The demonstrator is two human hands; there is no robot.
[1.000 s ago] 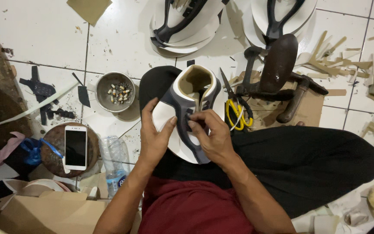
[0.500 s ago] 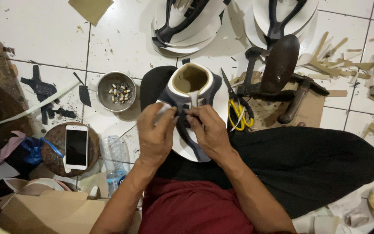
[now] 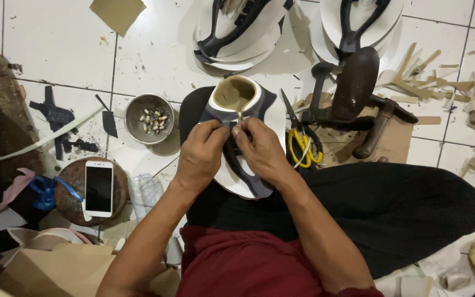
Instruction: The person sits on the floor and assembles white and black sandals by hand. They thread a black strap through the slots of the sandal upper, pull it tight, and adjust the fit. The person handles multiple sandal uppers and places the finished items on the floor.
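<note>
Head view: you have the white-and-navy shoe upper with its tan lining [image 3: 236, 104] on your lap, just at 12 o'clock from your knuckles. Your left hand [image 3: 202, 154] and right hand [image 3: 260, 149] are both pinched tight on the navy strip down its middle, fingertips nearly touching. Pull unevenly and that strip could set crooked. The yellow-handled scissors [image 3: 302, 144] lie at 3 o'clock, blades toward you, so mind a careless reach.

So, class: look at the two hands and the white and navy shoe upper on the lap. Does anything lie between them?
Nothing visible does. The left hand and the right hand both rest directly on the shoe upper, fingertips meeting at its middle. The yellow-handled scissors lie off to the side, on the floor.
</note>
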